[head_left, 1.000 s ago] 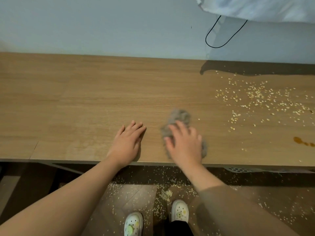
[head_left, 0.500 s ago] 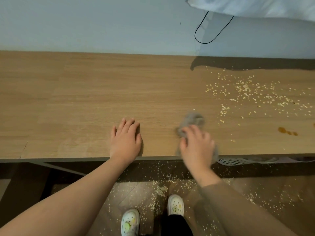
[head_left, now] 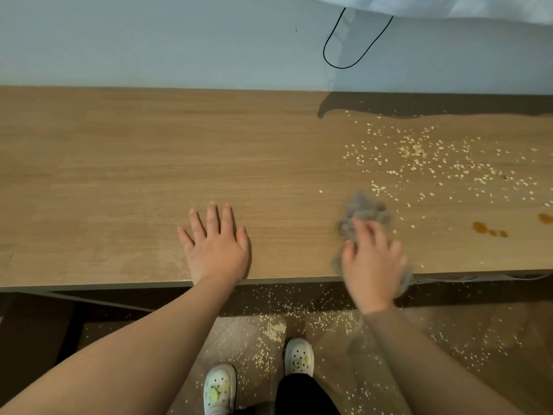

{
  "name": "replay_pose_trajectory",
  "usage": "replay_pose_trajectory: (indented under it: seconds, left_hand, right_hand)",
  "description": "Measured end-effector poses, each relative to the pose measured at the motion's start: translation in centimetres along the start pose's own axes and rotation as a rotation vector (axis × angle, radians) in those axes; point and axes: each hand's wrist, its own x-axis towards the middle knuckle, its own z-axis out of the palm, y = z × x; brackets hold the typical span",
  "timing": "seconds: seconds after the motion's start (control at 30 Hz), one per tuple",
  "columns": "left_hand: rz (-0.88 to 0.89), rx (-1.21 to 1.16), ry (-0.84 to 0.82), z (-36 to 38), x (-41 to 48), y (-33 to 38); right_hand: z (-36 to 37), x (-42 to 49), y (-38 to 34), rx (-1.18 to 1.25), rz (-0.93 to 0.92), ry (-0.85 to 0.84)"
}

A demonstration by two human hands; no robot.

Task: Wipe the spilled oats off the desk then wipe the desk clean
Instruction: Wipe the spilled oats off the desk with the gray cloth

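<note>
**A:** How do the hands lie?

**B:** The left hand (head_left: 217, 250) rests flat on the desk (head_left: 119, 175), palm down. Its fingers are straight and slightly fanned toward twelve o'clock, the thumb points toward three, and it holds nothing. The bare forearm runs back toward seven o'clock, over the near edge.

**A:** And the other?

**B:** The right hand (head_left: 372, 265) is at three o'clock of the left, well apart from it. It lies on top of a grey cloth (head_left: 363, 209) at the desk's near edge. The fingers spread toward eleven o'clock over the bunched fabric. The hand is blurred, so I cannot tell whether it clutches the cloth or only presses it. The wrist hangs past the edge, with a brownish sleeve (head_left: 419, 354) behind it.

**A:** Where are the oats?

**B:** The oats (head_left: 419, 157) are scattered on the desk from twelve to two o'clock of the cloth. The nearest flakes lie just beside its far end. More flakes lie on the floor (head_left: 478, 324) below the desk edge, around the feet.

**A:** And the counts?

**B:** There are two hands and one cloth. Two brown stains (head_left: 481, 227) sit at three o'clock of the cloth. The nearer one has small drops trailing from it, and the other is cut off by the frame's edge. There are two white shoes (head_left: 220, 387). One black cable (head_left: 353, 46) loops on the wall at twelve o'clock. The flakes are too many to count.
</note>
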Motion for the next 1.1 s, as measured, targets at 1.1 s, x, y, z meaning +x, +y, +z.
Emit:
replay_pose_trajectory:
  seconds: [1.1]
  left_hand:
    - [0.054,0.069,-0.017,0.1,0.7,0.4]
  right_hand:
    - [1.5,0.7,-0.5,0.074,-0.391,0.066]
